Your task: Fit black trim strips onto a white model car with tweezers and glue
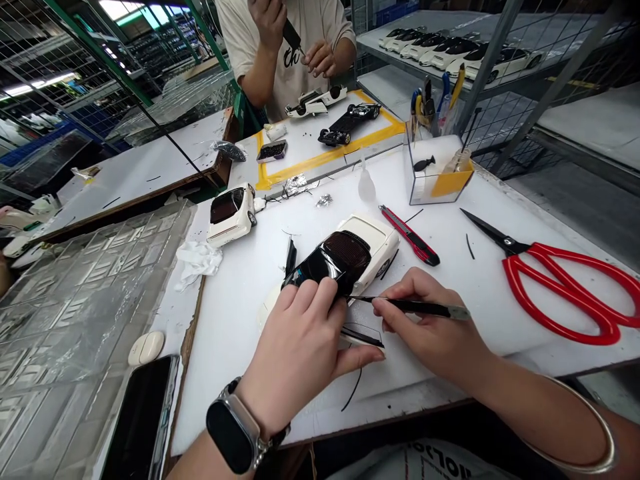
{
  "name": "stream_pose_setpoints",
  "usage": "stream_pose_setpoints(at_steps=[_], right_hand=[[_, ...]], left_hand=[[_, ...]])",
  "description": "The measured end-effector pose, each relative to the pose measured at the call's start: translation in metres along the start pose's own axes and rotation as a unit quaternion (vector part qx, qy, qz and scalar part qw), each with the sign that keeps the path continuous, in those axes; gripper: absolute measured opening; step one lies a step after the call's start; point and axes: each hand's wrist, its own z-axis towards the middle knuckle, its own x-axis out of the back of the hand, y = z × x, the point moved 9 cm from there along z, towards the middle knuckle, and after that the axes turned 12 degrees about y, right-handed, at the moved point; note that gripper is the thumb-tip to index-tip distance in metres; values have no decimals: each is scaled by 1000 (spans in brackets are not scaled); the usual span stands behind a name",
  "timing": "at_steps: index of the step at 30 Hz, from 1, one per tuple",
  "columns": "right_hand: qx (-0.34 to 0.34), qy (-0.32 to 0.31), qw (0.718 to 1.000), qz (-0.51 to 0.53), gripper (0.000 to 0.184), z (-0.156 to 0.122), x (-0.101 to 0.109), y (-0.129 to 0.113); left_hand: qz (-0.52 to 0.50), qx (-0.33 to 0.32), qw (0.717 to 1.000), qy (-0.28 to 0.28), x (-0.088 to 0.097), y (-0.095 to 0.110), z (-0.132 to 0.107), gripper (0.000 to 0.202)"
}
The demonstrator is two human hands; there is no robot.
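We see the fingers of the left hand (pixel 300 340) lying close together on the dark roof of the model car (pixel 345 257), with the thumb stretched out to the right under its side, so the hand presses the car down on the white table (pixel 500 200). The right hand (pixel 430 327) pinches thin black tweezers (pixel 410 307) between thumb and fingertips; the tip of the tweezers touches the car just beside the left fingers. The car is white with a black top and stands in the middle of the table, directly in front of us.

Near the car, to the right, lies a red utility knife (pixel 410 235), and further right the big red scissors (pixel 565 283). Behind the car a clear box (pixel 437 173) holds tools. A second white car (pixel 231 213) stands to the left. At the left edge a phone (pixel 143 420) lies. Across the table another person (pixel 285 47) holds a small tool over two more car parts.
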Motion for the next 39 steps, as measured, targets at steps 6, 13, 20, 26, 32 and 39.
stream_pose_setpoints(at_steps=[6,13,20,26,32,39], right_hand=[[4,-2,1000,10,15,0,0,-1],[10,-6,1000,3,14,0,-2,0],[57,9,998,-9,11,-2,1,-9],[99,25,995,-5,9,-6,3,-16],[147,52,988,-11,10,-6,7,-21],[174,29,984,-7,13,-9,3,-27]], left_hand=[[-3,-1,1000,-1,-1,0,1,63],[-6,1,1000,-5,0,-1,-1,64],[-6,4,1000,-8,-1,-2,1,64],[-6,6,1000,-9,0,-2,-1,64],[-7,6,1000,-10,-1,-1,0,64],[-13,7,1000,-12,-1,-1,1,65]])
